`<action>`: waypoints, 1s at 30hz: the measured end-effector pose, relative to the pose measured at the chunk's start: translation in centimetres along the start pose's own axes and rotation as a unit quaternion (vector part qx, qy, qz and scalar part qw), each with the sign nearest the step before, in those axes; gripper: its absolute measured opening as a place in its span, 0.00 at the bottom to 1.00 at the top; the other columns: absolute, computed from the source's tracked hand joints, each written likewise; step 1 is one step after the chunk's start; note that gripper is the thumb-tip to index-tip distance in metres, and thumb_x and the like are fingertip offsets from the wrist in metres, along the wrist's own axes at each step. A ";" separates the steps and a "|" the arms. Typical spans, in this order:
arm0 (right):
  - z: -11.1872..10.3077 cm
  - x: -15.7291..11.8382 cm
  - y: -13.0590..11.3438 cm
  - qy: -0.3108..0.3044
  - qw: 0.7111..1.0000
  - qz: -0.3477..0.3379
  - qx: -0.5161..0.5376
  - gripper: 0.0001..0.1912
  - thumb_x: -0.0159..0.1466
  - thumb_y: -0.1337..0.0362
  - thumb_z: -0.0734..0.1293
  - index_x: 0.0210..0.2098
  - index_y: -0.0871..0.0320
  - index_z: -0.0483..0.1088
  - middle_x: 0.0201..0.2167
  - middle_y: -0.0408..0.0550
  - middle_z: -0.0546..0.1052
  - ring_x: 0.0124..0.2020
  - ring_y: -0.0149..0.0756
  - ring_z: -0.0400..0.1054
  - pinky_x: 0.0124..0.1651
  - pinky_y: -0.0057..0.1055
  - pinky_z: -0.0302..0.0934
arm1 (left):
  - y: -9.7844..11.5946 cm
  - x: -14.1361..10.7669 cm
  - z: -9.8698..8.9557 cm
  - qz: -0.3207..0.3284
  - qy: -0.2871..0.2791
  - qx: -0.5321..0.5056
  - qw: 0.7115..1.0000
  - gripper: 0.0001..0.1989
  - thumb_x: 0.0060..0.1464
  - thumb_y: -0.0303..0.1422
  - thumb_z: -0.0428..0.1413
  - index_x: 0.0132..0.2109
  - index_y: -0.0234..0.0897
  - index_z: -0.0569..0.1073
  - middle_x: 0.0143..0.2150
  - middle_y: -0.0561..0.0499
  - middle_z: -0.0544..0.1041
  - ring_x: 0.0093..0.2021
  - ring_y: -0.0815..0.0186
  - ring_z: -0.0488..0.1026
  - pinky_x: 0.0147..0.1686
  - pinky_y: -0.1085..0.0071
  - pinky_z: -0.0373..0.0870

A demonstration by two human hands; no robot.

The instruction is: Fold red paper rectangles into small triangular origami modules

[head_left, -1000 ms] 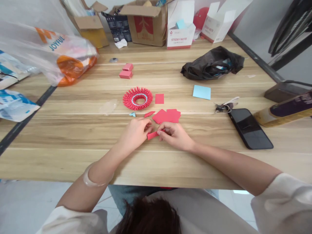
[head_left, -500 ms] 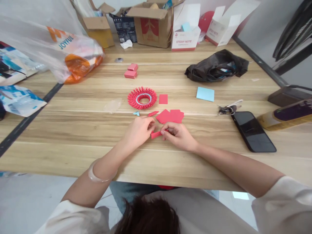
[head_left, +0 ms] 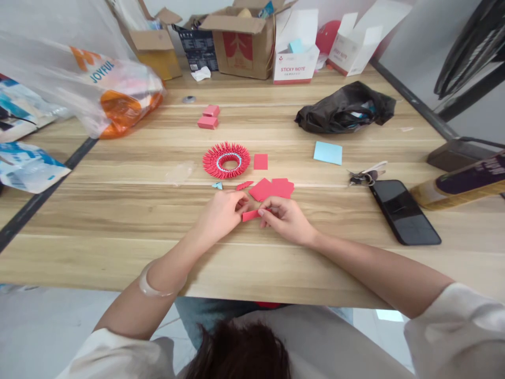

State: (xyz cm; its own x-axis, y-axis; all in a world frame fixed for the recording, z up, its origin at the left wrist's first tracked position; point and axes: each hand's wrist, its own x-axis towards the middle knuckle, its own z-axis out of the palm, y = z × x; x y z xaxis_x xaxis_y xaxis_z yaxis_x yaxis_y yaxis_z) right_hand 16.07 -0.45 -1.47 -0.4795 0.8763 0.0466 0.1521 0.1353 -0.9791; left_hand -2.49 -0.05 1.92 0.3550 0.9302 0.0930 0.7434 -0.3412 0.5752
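Both hands meet over the middle of the wooden table. My left hand and my right hand pinch the two ends of a small folded red paper strip. Just beyond lie a loose pile of red paper squares, a folded red piece and a small blue folded piece. Farther back sits a red ring of folded paper units with a blue inner edge, and a single red square beside it.
A black phone and keys lie right, a blue sticky pad and black bag behind. Two pink pads, cardboard boxes and sticky note boxes stand at the back. Plastic bags fill the left.
The hands stay on the red strip with only slight finger shifts; the view itself wobbles a little.
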 end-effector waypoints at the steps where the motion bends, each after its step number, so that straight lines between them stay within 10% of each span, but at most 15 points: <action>1: 0.0 0.0 0.0 0.001 1.000 -0.001 0.000 0.07 0.63 0.62 0.62 0.32 0.59 0.66 0.21 0.44 0.73 0.22 0.29 0.67 0.28 0.27 0.62 | 0.0 0.0 0.0 -0.004 -0.003 0.010 1.000 0.05 0.50 0.33 0.57 0.31 0.36 0.74 0.26 0.50 0.76 0.26 0.65 0.72 0.27 0.71 0.62; 30: -0.3 0.4 -0.6 0.044 0.993 0.008 0.106 0.19 0.62 0.50 0.63 0.30 0.61 0.71 0.20 0.45 0.75 0.22 0.28 0.69 0.28 0.26 0.65 | 1.4 -0.1 -0.5 -0.003 0.027 -0.027 0.999 0.11 0.54 0.32 0.52 0.29 0.35 0.78 0.23 0.54 0.76 0.22 0.71 0.68 0.26 0.75 0.61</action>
State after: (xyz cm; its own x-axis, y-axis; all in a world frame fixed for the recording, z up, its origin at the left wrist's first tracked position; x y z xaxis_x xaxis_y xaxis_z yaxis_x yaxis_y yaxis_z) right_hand 16.05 -0.07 -0.86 -0.4004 0.9155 0.0396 -0.0312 0.0296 -0.9991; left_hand -1.76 -0.54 3.16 0.3186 0.9386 0.1327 0.7128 -0.3295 0.6191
